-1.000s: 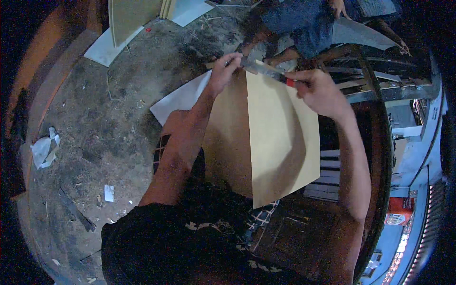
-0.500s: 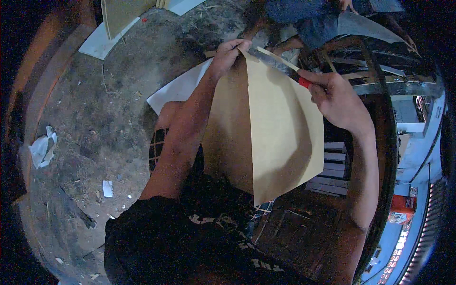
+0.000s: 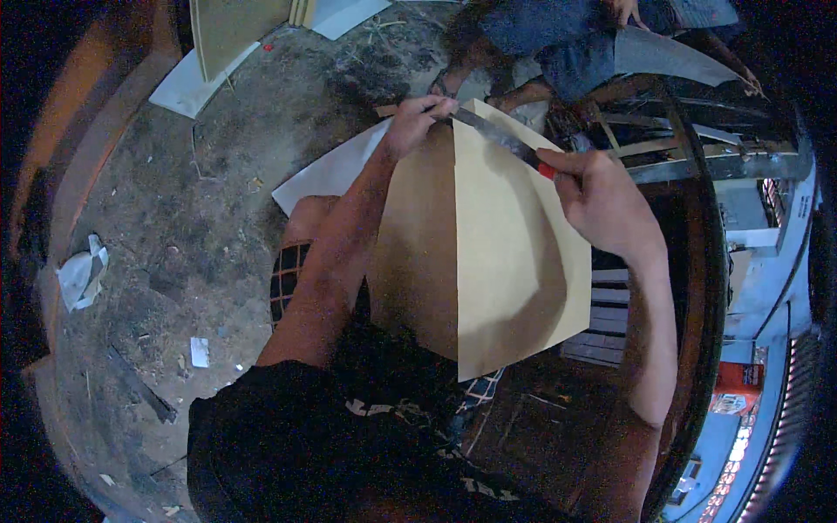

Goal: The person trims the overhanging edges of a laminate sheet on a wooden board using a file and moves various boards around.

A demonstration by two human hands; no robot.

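Note:
A pale tan panelled piece (image 3: 510, 253) stands across my lap, its lit right face and shaded left face meeting at a long edge. Over its far edge lies a long flat metal tool (image 3: 493, 133) with a red handle, possibly a file. My right hand (image 3: 606, 196) is closed round that handle. The fingers of my left hand (image 3: 417, 126) are pinched at the blade's other end, by the piece's far corner; their exact grip is partly hidden.
White sheet material (image 3: 327, 170) lies beyond my left forearm. Tan boards (image 3: 244, 30) stand at the far left. Another person's legs and hand (image 3: 623, 13) are at the far side. A dark wooden frame (image 3: 711, 261) curves along the right. Scraps (image 3: 83, 275) litter the floor.
Both hands have come a little nearer to me with the tool, my right hand also shifting slightly left. The blade now lies closer to the panelled piece's far edge.

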